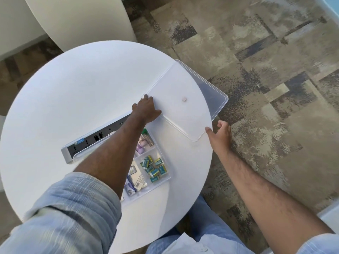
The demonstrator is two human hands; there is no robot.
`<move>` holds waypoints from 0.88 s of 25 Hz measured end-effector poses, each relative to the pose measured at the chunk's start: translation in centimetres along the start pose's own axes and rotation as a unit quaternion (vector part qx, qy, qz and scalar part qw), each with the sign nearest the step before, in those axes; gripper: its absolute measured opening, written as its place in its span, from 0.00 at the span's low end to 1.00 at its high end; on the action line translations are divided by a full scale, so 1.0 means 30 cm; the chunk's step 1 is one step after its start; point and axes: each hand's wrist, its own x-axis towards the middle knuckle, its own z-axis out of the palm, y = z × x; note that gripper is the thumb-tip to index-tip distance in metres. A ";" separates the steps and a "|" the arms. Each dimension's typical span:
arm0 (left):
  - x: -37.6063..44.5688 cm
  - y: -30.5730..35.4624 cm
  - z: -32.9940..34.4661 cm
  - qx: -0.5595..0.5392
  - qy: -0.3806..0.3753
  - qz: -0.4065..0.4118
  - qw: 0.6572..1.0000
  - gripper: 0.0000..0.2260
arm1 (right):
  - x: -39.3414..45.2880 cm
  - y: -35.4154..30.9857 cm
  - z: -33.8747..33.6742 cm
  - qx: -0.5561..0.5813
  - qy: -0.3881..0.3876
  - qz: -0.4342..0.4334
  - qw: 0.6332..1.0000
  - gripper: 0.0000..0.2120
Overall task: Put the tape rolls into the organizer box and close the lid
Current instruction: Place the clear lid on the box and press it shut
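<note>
The translucent lid (185, 99) is lying flat across the far right of the round white table (64, 99), its outer corner overhanging the edge above the carpet. It is being pressed at its left edge by the left hand (146, 110), fingers spread flat on the plastic rather than closed round anything. The right hand (221, 133) is being held loosely open just beside the lid's near corner, with one fingertip at the edge — whether contact is being made cannot be told.

The organizer box (166, 177) is sitting open near the table's middle, largely hidden under the left forearm; small blue and yellow packets (154, 166) are lying in one compartment and lilac and green items in another. No tape rolls are being made out with certainty.

The lid is being judged as light, thin and somewhat flexible, smooth enough to slide on the tabletop — a hold on two opposite edges is being favoured, so that sagging or twisting is avoided while it is being carried over the box.

A grey power strip (91, 142) is lying beside the box. Print on the packets is too small to be read; no brand is legible.
</note>
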 end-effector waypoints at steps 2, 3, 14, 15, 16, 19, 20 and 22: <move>0.001 0.014 0.011 0.005 -0.005 -0.001 1.000 0.35 | 0.038 -0.017 -0.002 0.039 -0.057 0.051 0.996 0.22; 0.000 0.019 0.015 0.009 -0.004 0.001 1.000 0.34 | 0.049 -0.026 -0.002 0.076 -0.063 0.066 0.993 0.19; -0.037 0.020 0.003 -0.027 0.001 0.007 1.000 0.35 | 0.011 -0.115 -0.151 0.352 -0.083 0.061 0.930 0.01; -0.045 0.015 -0.002 -0.035 0.003 0.009 0.999 0.34 | 0.001 -0.126 -0.172 0.342 -0.098 0.039 0.934 0.03; -0.056 0.011 -0.011 -0.047 0.009 0.012 0.999 0.32 | -0.009 -0.138 -0.188 0.327 -0.110 0.016 0.938 0.06; -0.096 0.002 -0.056 -0.140 0.044 0.010 0.989 0.31 | -0.042 -0.185 -0.221 0.304 -0.115 -0.038 0.945 0.10; -0.113 -0.003 -0.074 -0.185 0.054 0.005 0.981 0.31 | -0.054 -0.203 -0.230 0.303 -0.113 -0.050 0.945 0.10; -0.144 -0.019 -0.109 -0.259 0.070 -0.003 0.963 0.31 | -0.076 -0.229 -0.245 0.305 -0.112 -0.069 0.943 0.07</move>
